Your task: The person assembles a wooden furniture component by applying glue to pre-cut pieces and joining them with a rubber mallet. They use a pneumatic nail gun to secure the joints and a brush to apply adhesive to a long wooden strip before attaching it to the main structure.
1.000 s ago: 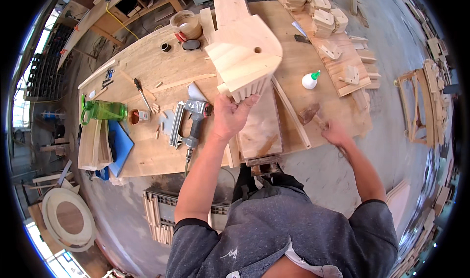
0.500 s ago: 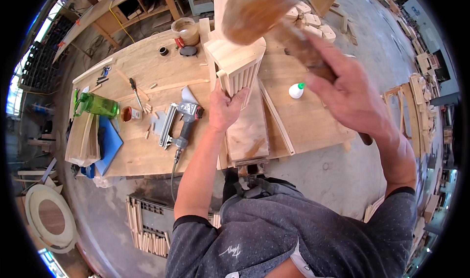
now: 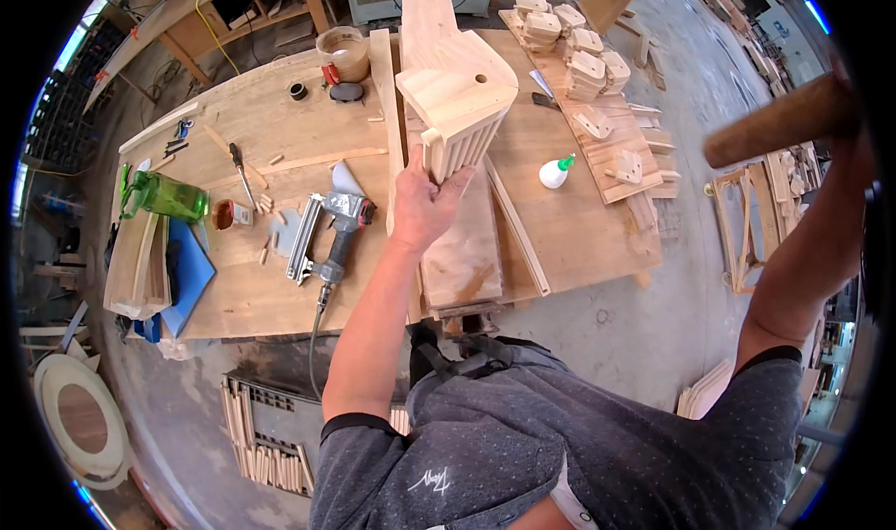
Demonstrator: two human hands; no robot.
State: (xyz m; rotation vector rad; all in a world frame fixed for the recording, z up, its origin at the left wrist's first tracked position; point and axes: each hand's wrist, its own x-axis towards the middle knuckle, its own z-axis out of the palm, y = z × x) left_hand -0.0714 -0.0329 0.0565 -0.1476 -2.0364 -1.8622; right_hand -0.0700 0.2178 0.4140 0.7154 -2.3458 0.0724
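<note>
My left hand (image 3: 425, 206) is wrapped round the near lower corner of a pale wooden workpiece (image 3: 455, 91). The piece has a rounded top with a small dark hole and a row of slats down its near side. It rests on a long thick board (image 3: 462, 269) at the bench's middle. Out at the far right rim, my right hand (image 3: 847, 143) is closed round a mallet, whose wooden handle (image 3: 775, 121) points left. The mallet's head is not visible, and that hand is partly lost in the dark rim.
A nail gun (image 3: 331, 236) with its hose lies left of the board, near a screwdriver (image 3: 241, 171) and short dowels. Further left stands a green jug (image 3: 166, 197). To the right are a white squeeze bottle (image 3: 554, 173) and a plank (image 3: 621, 180) bearing several shaped wooden blocks.
My right hand has swung the mallet up and away to the right, from over the workpiece to the rim. My left hand keeps its hold, and the view has shifted slightly.
</note>
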